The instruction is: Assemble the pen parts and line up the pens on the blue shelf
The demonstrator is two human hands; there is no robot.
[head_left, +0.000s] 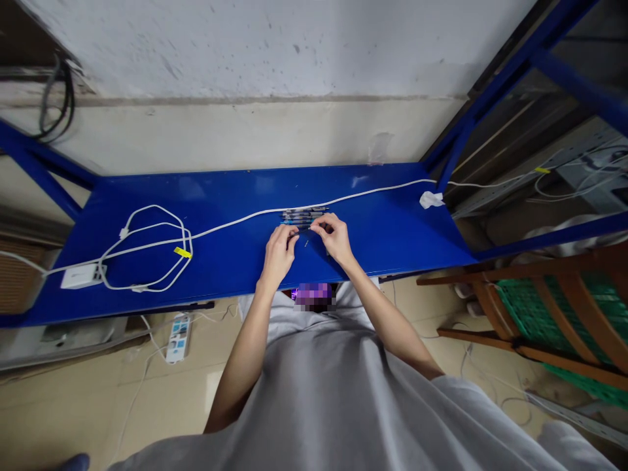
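Both my hands are over the front middle of a blue shelf (235, 252), close together. My left hand (279, 256) is closed in a pinch, and a thin dark piece, perhaps part of a pen, shows near its fingertips. My right hand (337, 241) is pinched too, its fingertips a short way from the left ones; what it holds is too small to make out. Just beyond the fingers, several dark pens (304, 213) lie side by side in a row. A tiny slim piece (307, 243) rests on the shelf between my hands.
A white cable (363, 193) crosses the shelf behind the pens. At the left are a looped cable (157, 207) with a yellow tag and a white adapter (81, 276). Crumpled tissue (431, 199) lies at right. Blue frame bars rise at both ends; a wall stands behind.
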